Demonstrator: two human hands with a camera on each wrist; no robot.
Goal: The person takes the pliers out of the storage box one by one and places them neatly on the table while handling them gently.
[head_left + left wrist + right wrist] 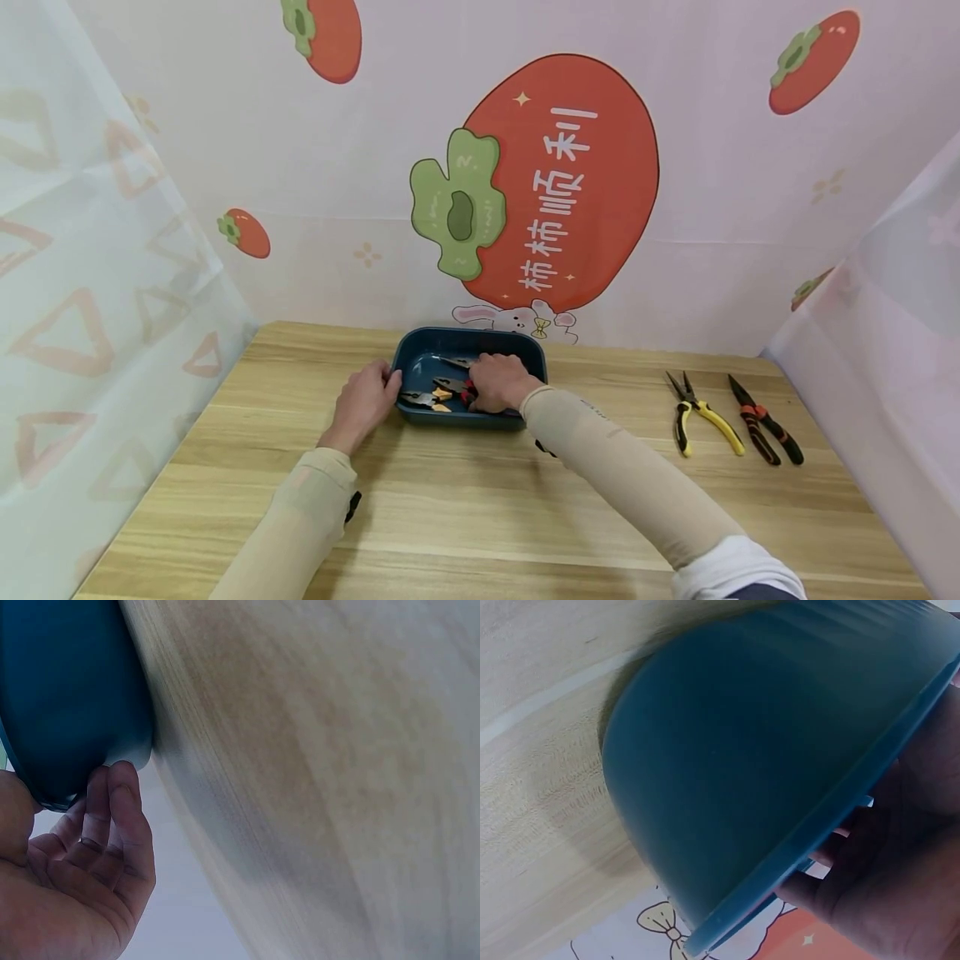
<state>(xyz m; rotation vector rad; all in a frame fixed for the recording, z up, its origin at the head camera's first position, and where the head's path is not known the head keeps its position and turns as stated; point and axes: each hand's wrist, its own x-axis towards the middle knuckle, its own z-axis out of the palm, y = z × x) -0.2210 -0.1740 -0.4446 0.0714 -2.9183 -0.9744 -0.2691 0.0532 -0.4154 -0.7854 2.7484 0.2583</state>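
A dark blue plastic box (468,422) sits at the back middle of the table. My left hand (365,404) holds its left end, the thumb at the rim and the fingers (124,806) against the outer wall. Down inside the box, my right hand (498,382) is round the red handles of a pair of pliers (452,385), whose dark jaws point left. The hand hides most of these handles. Beside them lie pliers with yellow-orange handles (423,400), and a slim-nosed pair (455,362) shows partly behind the fingers.
Long-nose pliers with yellow and black handles (697,417) lie on the wooden table (450,517) to the right. Farther right is a pair with orange and black handles (765,421). A printed cloth wall (337,283) stands behind the table, with cloth sides left and right.
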